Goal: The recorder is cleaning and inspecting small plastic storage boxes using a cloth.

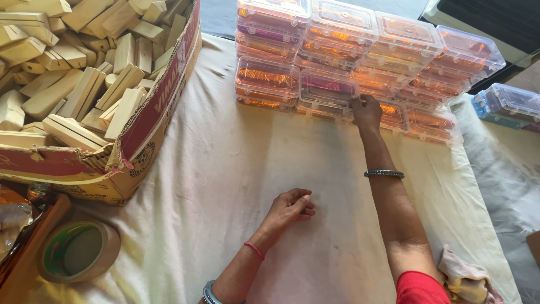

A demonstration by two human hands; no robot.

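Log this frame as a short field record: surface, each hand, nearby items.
surface: table under a cream cloth
right hand: stretched forward, fingers on a clear plastic box in the stacked boxes
left hand: loosely curled, resting on the cloth, holding nothing
left side: cardboard carton filled with wooden blocks
near left: roll of tape
near right: crumpled rag

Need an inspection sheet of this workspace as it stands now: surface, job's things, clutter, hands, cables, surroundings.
Surface: cream cloth over the table, creased.
Job's things: stacked clear lidded boxes with shiny orange and purple contents, along the far edge.
Clutter: tape roll lower left; crumpled rag lower right.
Hands: right hand reaches out, its fingers touching a front-row box; left hand rests loosely curled on the cloth, empty.
Cables: nothing seen.
Surroundings: cardboard carton full of pale wooden blocks at left; blue-tinted box at right.
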